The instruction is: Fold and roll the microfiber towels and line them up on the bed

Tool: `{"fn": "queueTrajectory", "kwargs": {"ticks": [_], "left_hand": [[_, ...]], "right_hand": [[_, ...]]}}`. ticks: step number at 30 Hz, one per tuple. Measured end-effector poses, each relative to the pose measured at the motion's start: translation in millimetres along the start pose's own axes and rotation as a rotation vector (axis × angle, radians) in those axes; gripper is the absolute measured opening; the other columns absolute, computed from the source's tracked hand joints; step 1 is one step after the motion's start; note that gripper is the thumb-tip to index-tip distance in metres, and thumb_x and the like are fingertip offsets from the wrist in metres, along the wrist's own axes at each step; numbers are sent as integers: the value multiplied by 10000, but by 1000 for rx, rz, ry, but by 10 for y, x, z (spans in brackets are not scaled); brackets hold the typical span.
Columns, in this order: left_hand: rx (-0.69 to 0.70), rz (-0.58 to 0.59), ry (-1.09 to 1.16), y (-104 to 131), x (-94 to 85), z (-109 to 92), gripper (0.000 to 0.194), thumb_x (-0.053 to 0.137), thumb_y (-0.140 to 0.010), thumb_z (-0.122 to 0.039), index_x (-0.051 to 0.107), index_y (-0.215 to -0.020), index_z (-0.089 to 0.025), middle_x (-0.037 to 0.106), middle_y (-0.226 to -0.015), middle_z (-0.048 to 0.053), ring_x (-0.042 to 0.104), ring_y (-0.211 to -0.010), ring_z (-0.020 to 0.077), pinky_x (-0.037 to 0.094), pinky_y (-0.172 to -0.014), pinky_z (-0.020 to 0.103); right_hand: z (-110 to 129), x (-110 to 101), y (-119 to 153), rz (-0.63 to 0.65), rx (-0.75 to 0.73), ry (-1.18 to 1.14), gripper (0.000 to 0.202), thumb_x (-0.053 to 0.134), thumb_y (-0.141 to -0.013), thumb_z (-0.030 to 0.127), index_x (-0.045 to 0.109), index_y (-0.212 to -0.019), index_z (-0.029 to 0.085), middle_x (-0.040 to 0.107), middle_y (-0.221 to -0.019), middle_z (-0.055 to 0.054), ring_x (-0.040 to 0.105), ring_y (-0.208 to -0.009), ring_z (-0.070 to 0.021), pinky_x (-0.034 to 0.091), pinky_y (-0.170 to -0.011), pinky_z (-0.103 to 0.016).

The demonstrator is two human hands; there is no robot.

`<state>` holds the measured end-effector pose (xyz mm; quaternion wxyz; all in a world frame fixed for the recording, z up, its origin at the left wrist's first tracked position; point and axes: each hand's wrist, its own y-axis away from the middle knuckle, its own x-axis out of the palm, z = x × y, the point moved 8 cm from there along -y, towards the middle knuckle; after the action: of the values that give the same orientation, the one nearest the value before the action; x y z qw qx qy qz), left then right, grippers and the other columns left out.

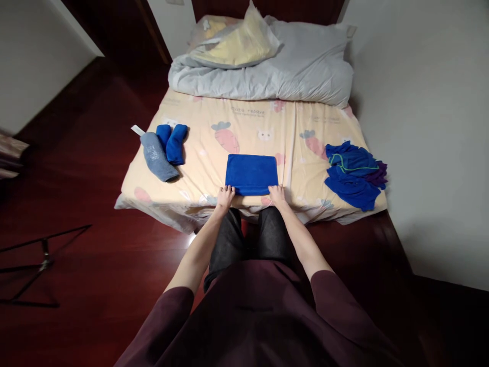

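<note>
A blue towel (252,169) lies flat on the bed in front of me, its near edge turned over into a narrow fold. My left hand (226,195) is closed on the near left corner of that fold. At the near right corner, my right hand (277,195) grips the same towel with its fingers bent. Off to the left lie a grey-blue rolled towel (158,157) with a white tag and two blue rolls (177,144) beside it. On the right sits a crumpled heap of blue cloths (351,176) with green edging and a purple piece.
The bed (198,171) has a carrot-patterned sheet. A grey quilt (313,61) and a yellow pillow (244,46) in a sheer cover fill its far end. Black tripod legs (44,260) stand on the dark red floor at left. A white wall (428,127) borders the right.
</note>
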<state>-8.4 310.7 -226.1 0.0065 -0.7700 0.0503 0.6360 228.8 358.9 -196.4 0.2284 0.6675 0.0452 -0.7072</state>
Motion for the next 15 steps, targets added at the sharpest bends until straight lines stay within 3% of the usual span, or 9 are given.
{"fn": "queueTrajectory", "kwargs": {"ticks": [7, 11, 15], "left_hand": [[18, 68, -39, 223, -127, 14, 400, 422, -965, -99, 595, -1320, -160, 660, -1255, 228, 626, -1178, 330, 452, -996, 461], [18, 89, -13, 323, -113, 13, 457, 463, -909, -60, 604, -1330, -168, 686, -1216, 203, 642, -1168, 301, 478, -999, 419], [18, 91, 41, 330, -124, 104, 463, 446, -878, -64, 666, -1265, -191, 731, -1131, 152, 687, -1085, 265, 524, -968, 378]], "right_hand": [[-129, -22, 223, 25, 5, 38, 480, 381, -1019, 107, 655, -1406, 183, 705, -1319, -172, 619, -1206, -298, 419, -1080, -386], [-213, -16, 309, 38, -10, 6, 483, 445, -1000, 115, 658, -1422, 211, 708, -1345, -139, 625, -1231, -276, 418, -1118, -363], [-348, -20, 312, -32, -2, -136, 426, 568, -946, 135, 722, -1332, 225, 740, -1295, -114, 668, -1213, -263, 466, -1122, -383]]}}
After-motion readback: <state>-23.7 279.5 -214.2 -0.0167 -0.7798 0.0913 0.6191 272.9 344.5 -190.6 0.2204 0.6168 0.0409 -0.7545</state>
